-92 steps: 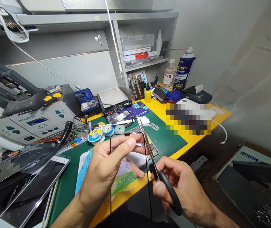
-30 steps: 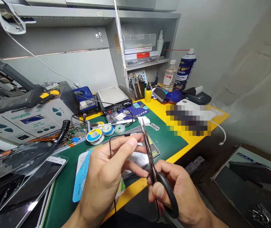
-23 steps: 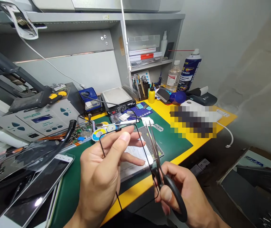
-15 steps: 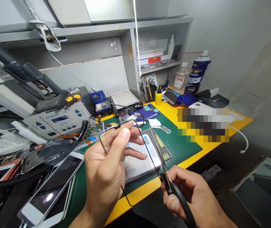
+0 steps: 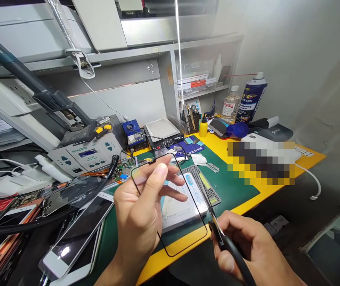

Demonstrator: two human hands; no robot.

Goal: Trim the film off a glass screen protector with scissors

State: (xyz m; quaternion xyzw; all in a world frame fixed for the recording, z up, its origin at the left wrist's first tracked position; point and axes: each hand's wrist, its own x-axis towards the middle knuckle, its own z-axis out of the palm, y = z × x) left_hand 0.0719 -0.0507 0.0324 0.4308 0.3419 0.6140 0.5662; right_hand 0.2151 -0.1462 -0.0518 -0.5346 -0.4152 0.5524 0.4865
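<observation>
My left hand (image 5: 141,212) pinches the top edge of a thin clear screen protector with a black border (image 5: 184,206), held tilted above the green mat (image 5: 232,186). My right hand (image 5: 250,248) grips black-handled scissors (image 5: 217,230), whose blades point up along the film's right edge. A white package (image 5: 178,204) lies on the mat under the film.
A yellow bench (image 5: 247,202) carries a soldering station (image 5: 89,153), a blue tool stand (image 5: 132,133), a heating plate (image 5: 161,129), a spray can (image 5: 252,99) and a clear bottle (image 5: 231,107). Phones (image 5: 74,238) are piled at the left. Shelves rise behind.
The view has tilted up and shifted. The film's lower end has come free into view, and the scissors have slid down towards its lower right corner.
</observation>
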